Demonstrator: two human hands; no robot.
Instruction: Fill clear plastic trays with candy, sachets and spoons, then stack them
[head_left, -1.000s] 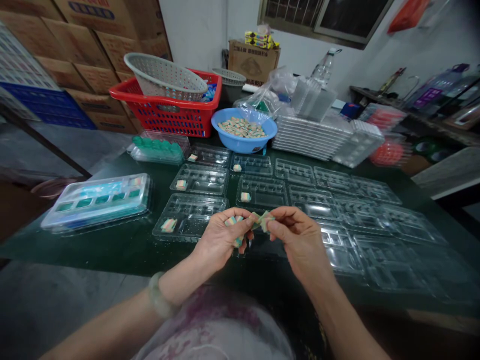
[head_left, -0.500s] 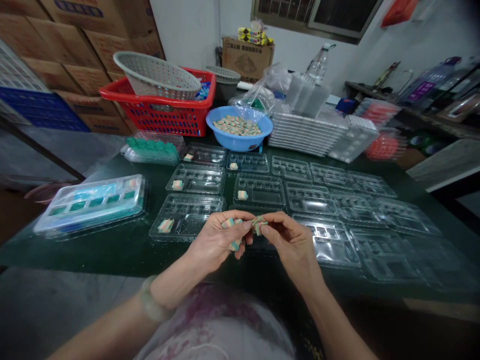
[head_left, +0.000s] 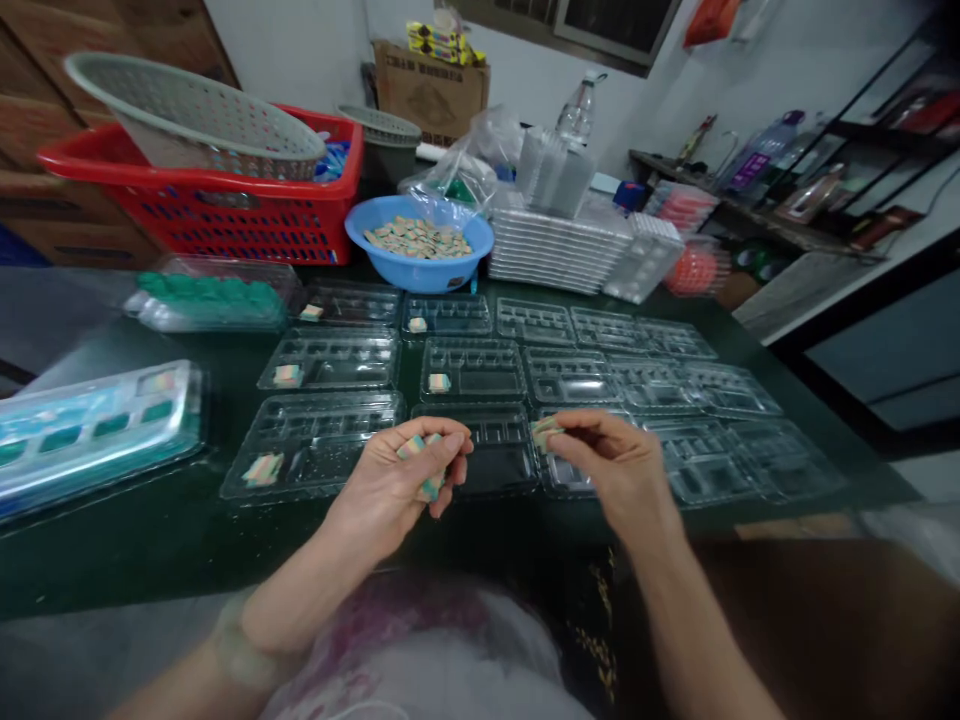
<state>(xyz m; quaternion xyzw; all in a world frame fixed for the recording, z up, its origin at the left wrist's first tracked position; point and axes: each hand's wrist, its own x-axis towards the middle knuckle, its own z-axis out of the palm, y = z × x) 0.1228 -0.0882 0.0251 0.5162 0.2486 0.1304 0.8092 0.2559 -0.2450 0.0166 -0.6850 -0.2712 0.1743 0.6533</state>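
My left hand (head_left: 401, 480) is closed around several small striped pieces (head_left: 430, 486) in pale green, blue and cream; their kind I cannot make out. Between the thumb and fingers of my right hand (head_left: 611, 470) are more such striped pieces (head_left: 545, 433), held above a clear plastic tray (head_left: 571, 474). Another clear tray (head_left: 496, 462) lies between and behind my hands, its compartments partly hidden by the left one. To the left, a tray (head_left: 315, 440) has a small stack of striped pieces (head_left: 263, 470) in its front left compartment. Similar stacks sit in several trays farther back.
A blue basin (head_left: 420, 270) full of striped pieces stands at the back, beside a red basket (head_left: 225, 215) and stacked clear trays (head_left: 559, 245). Filled, lidded packs (head_left: 97, 430) lie at left. Rows of clear trays (head_left: 697, 460) extend right across the dark green table (head_left: 112, 560).
My hands have come apart; the right has moved right with some striped pieces, while the left keeps its own. The camera view has turned to the right.
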